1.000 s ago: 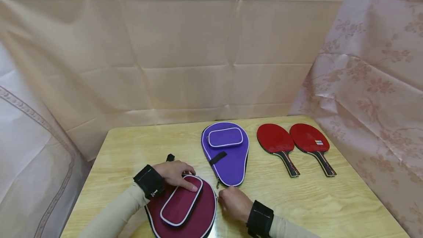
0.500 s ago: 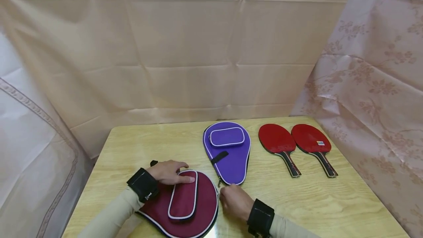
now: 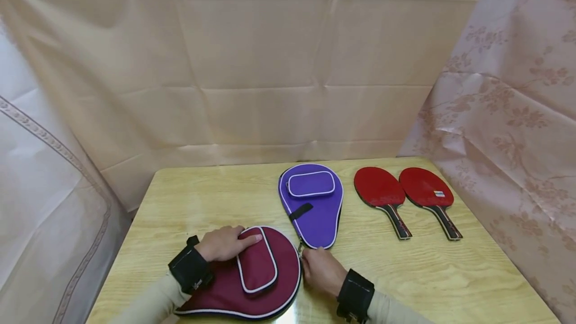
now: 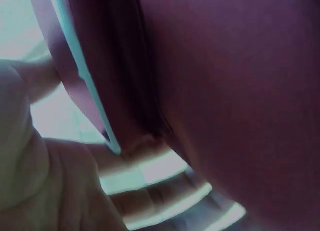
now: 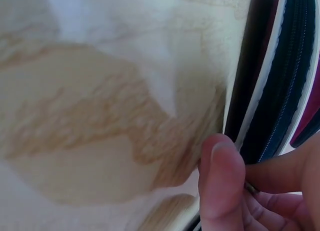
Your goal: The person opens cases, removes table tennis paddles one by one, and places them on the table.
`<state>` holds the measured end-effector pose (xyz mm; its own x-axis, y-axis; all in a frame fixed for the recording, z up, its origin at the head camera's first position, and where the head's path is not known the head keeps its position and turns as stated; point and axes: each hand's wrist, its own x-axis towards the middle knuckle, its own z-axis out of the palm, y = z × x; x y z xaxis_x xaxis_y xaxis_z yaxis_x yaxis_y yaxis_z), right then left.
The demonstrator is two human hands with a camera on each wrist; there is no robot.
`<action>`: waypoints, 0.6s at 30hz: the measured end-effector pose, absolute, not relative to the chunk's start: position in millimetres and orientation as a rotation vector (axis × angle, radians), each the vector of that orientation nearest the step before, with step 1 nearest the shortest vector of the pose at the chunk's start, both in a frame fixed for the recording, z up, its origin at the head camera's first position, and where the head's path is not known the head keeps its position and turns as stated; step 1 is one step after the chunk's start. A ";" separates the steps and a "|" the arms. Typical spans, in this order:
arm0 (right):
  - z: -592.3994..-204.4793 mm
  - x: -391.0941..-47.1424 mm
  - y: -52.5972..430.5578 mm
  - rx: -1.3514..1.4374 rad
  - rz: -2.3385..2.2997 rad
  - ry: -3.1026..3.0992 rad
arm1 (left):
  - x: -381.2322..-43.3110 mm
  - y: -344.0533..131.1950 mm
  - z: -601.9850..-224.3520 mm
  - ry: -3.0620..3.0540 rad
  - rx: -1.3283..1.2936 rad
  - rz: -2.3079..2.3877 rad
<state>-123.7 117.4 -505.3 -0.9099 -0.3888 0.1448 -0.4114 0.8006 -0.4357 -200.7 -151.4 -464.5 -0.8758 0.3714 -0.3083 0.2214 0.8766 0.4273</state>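
A maroon table tennis bat case with white piping lies at the table's near side, its narrow end toward the lower left. My left hand grips it at the far edge, thumb across the raised pocket and the other fingers at the case's edge in the left wrist view. At the case's right rim, thumb and forefinger of my right hand pinch the zipper pull, mostly hidden between them. Above the fingers in the right wrist view, the dark zipper runs closed between two white edges.
Just beyond my right hand lies a purple bat case with a black strap. Two red table tennis bats, the nearer-left bat and the right bat, rest farther right on the wooden table. Cloth curtains hang behind.
The maroon case has turned counterclockwise, its narrow end swinging left and nearer. My left hand has moved left and slightly nearer with it. My right hand stays almost in place at the rim.
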 end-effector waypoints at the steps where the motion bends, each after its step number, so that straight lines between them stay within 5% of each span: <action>1: -505.4 -124.0 117.8 0.646 0.729 -2.934 | -198.9 -151.0 -464.8 2.665 0.423 0.544; 11: -511.3 -129.6 119.6 0.639 0.754 -2.926 | -192.6 -147.6 -461.1 2.701 0.389 0.538; 18: -513.1 -129.6 120.5 0.642 0.751 -2.932 | -201.0 -145.1 -461.4 2.526 1.061 0.607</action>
